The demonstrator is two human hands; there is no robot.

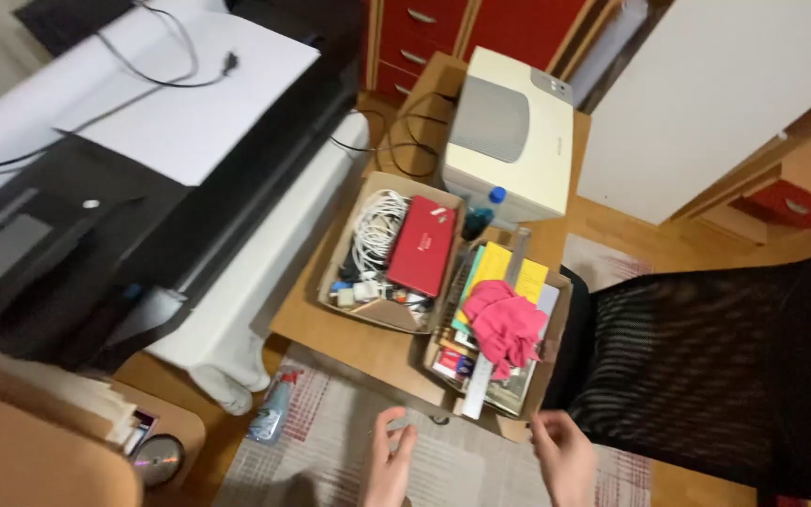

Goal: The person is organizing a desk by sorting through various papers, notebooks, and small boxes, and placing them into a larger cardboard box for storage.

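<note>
My left hand (390, 462) and my right hand (563, 457) hang at the bottom of the head view, both with fingers apart and holding nothing. They are just in front of a low wooden stand (368, 343). On it sit two open cardboard boxes. The left box (330, 272) holds coiled white cables (377, 228) and a red flat case (421, 246). The right box (556, 324), nearest my right hand, holds a pink cloth (504, 324), yellow paper (495, 266) and a long ruler (481, 380).
A cream machine (511, 133) stands behind the boxes, with a blue-capped bottle (481, 216) beside it. A black mesh chair (706, 366) is at the right. A black printer (68, 244) with white paper (199, 103) fills the left. A patterned rug (330, 441) lies below; discs (160, 458) lie at the bottom left.
</note>
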